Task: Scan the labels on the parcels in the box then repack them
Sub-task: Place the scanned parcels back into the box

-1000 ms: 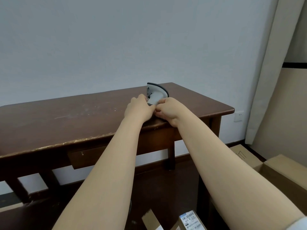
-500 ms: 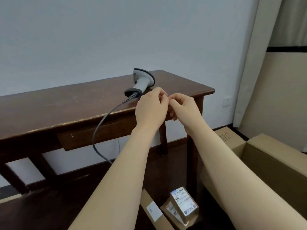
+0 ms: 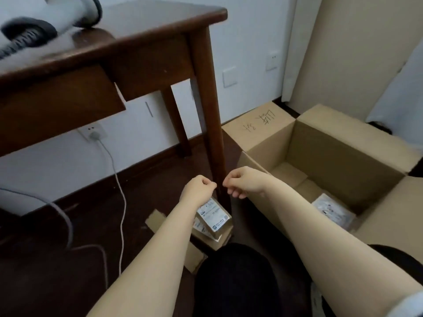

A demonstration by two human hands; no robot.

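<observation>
A white and grey barcode scanner (image 3: 45, 17) lies on the dark wooden table (image 3: 137, 37) at the upper left, blurred, with its coiled cable trailing off the left edge. Small labelled cardboard parcels (image 3: 214, 221) sit on the floor by the table leg. My left hand (image 3: 199, 187) hovers just above them, fingers curled with nothing in them. My right hand (image 3: 245, 181) is beside it, in front of the table leg, fingers loosely bent and empty. A large open cardboard box (image 3: 338, 156) stands to the right with a clear-wrapped labelled parcel (image 3: 333, 211) inside.
The table leg (image 3: 210, 115) stands between my hands and the wall. A white cable (image 3: 121, 202) runs from a wall socket (image 3: 93, 133) down across the dark floor. A flat cardboard piece (image 3: 156, 219) lies by the parcels. My dark-clothed knee (image 3: 235, 280) is below.
My hands left the scanner on the table and dropped toward the floor parcels. My view swung down and right, bringing the open box into sight.
</observation>
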